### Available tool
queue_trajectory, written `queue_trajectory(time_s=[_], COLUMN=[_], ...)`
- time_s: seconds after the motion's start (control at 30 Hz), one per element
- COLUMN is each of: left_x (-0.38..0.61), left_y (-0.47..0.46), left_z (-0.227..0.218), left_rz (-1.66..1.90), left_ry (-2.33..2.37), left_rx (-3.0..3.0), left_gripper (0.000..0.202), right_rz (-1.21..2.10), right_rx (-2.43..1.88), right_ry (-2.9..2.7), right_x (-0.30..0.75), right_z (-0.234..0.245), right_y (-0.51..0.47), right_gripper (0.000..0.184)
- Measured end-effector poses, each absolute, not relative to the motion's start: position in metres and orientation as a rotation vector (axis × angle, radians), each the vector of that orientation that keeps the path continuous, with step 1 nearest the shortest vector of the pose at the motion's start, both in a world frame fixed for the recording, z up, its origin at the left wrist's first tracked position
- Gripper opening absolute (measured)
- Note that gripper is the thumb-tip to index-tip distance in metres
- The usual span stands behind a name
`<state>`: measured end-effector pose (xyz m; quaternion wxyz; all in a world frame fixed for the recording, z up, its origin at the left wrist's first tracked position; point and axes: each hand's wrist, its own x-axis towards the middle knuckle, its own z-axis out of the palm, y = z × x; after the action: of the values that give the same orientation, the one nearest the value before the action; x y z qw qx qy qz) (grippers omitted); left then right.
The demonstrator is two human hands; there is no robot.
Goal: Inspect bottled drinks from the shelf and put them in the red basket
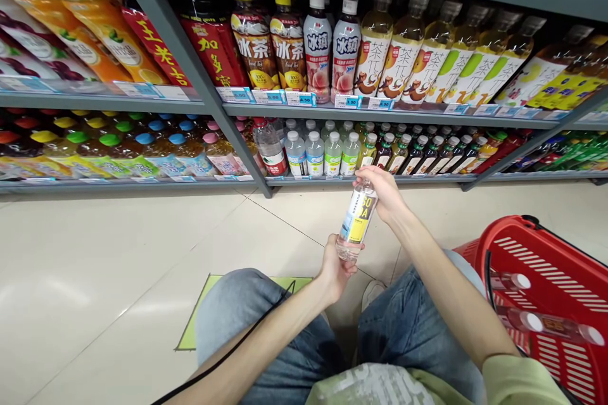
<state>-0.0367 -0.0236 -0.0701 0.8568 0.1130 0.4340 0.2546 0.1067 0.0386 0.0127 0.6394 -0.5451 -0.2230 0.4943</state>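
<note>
A clear soda water bottle [357, 215] with a yellow, white and blue label is held tilted between both hands, above the floor and in front of the bottom shelf. My left hand [336, 269] is closed around its base from below. At the top, my right hand [382, 190] wraps over the cap and neck, so the cap is hidden. Just beyond the right hand, small bottles with white caps [333, 155] stand in rows on the lowest shelf.
A red shopping basket [560, 266] on the right holds several clear bottles with white caps [522, 319]. Tea bottles [403, 57] fill the shelf above, over a grey shelf edge [332, 115]. A green floor marking [199, 316] lies by my left knee, and a black cable [237, 345] crosses my left forearm.
</note>
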Motion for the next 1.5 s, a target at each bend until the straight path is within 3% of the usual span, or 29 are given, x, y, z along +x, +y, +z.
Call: queue_trajectory(time_s=[0.27,0.5,0.73,0.97,1.5], left_x=[-0.04,-0.047,-0.045,-0.037,-0.041], left_y=[-0.025,-0.032,-0.034,-0.029,-0.028], left_z=[-0.069,-0.061,-0.058,-0.048,-0.061], left_rz=[0.432,0.205,0.22,0.547,0.549], left_ry=[0.861,0.446,0.42,0.729,0.693], left_rx=[0.227,0.186,0.215,0.248,0.19], left_gripper=[0.035,0.031,0.031,0.037,0.036], right_rz=[1.175,1.477,1.41,1.228,1.145], right_rx=[-1.252,-0.964,-0.964,-1.139,-1.226], right_ry=[-0.657,-0.899,-0.909,-0.672,-0.716], right_x=[0.106,0.103,0.1,0.106,0.104], right_z=[0.017,0.044,0.046,0.028,0.022], right_y=[0.037,0.02,0.015,0.026,0.029], right_gripper=[0.021,0.042,0.046,0.039,0.044])
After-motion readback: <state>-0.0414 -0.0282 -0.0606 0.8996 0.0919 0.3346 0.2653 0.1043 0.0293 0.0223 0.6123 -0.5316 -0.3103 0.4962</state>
